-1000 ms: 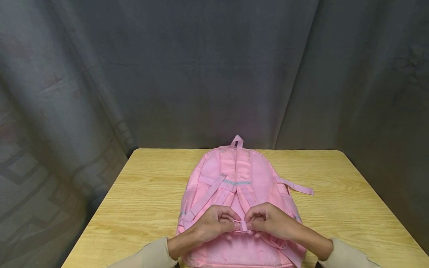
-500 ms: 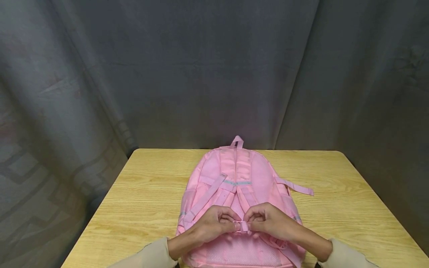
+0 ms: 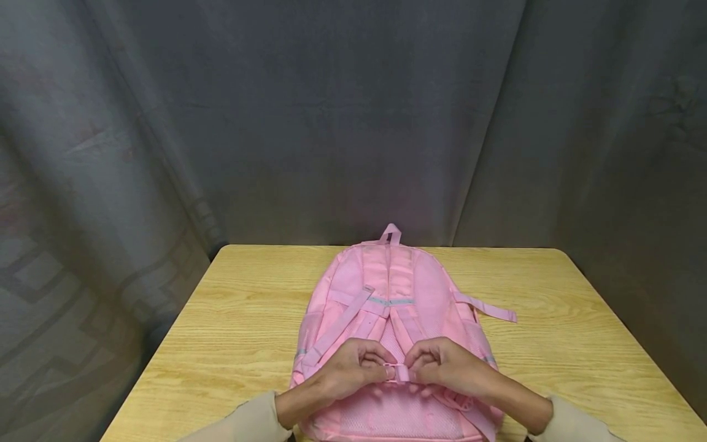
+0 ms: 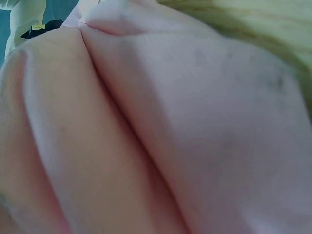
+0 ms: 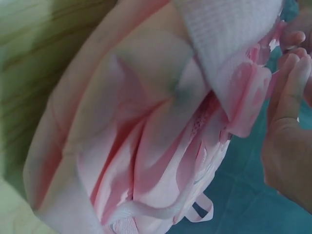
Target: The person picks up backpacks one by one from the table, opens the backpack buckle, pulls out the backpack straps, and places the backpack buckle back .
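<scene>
A pink backpack [image 3: 386, 270] lies on the table with its shoulder straps facing up. Over its lower middle, my left hand [image 3: 353, 371] pinches a small pink buckle between thumb and fingers. Close beside it, my right hand [image 3: 450, 368] pinches the end of a pink webbing strap [image 3: 402, 372] that meets this buckle. The fingertips hide much of where the two join. In the right wrist view, the right hand [image 5: 287, 141] is at the right edge, next to a larger pink plastic buckle [image 5: 251, 100]. Only blurred pink fabric [image 4: 209, 122] fills most of the left wrist view.
The wooden table [image 3: 243, 307] extends to both sides of the backpack. A loose strap end [image 3: 491, 310] sticks out to the right, and a carry loop [image 3: 392, 233] stands at the top. Dark grey curtains [image 3: 342, 123] hang behind.
My right hand has shifted very slightly right and down, along with the strap end. The left hand and the backpack stay where they were.
</scene>
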Demonstrator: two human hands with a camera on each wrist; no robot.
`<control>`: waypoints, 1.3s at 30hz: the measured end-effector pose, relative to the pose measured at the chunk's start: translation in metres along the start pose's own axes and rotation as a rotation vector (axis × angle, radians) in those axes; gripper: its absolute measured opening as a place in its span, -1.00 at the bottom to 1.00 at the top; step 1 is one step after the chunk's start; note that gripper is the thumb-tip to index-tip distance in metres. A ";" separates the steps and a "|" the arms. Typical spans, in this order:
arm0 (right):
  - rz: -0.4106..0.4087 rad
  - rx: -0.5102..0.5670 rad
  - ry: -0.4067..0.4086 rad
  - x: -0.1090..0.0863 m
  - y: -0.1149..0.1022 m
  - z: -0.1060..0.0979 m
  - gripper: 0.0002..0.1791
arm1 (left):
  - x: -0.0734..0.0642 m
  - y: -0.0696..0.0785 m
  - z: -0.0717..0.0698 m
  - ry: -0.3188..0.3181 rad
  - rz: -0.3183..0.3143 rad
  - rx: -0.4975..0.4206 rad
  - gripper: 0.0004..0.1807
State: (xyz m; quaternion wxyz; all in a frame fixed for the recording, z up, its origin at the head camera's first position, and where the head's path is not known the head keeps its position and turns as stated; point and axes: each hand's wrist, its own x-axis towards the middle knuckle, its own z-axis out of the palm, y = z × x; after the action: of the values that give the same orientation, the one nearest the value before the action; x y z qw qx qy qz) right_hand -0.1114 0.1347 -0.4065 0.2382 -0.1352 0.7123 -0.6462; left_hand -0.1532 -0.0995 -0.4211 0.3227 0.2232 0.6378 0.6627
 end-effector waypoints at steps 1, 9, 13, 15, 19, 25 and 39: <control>0.009 0.007 0.003 0.000 0.000 0.000 -0.80 | 0.000 0.000 0.000 0.000 0.000 0.001 -0.78; 0.063 -0.013 0.047 0.001 0.000 0.004 -0.79 | -0.001 0.000 0.001 0.002 -0.008 -0.002 -0.78; 0.085 -0.003 0.058 0.001 -0.001 0.005 -0.78 | 0.000 -0.001 0.002 0.003 -0.007 -0.010 -0.79; 0.095 0.004 0.064 0.001 -0.001 0.005 -0.78 | 0.000 -0.001 0.002 0.000 -0.005 -0.013 -0.78; 0.094 0.014 0.061 0.002 -0.001 0.006 -0.80 | 0.000 0.000 0.002 -0.007 -0.002 -0.014 -0.77; 0.061 0.025 0.040 0.003 -0.002 0.008 -0.85 | 0.000 0.000 0.003 -0.007 0.002 -0.007 -0.75; 0.019 -0.003 0.012 0.004 -0.003 0.007 -0.85 | -0.001 0.001 0.003 0.006 -0.013 -0.006 -0.77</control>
State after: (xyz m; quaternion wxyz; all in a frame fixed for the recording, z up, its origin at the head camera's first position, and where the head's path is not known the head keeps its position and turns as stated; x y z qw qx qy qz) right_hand -0.1117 0.1266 -0.4049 0.2401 -0.1249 0.7158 -0.6437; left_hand -0.1504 -0.0987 -0.4200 0.3255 0.2161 0.6382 0.6634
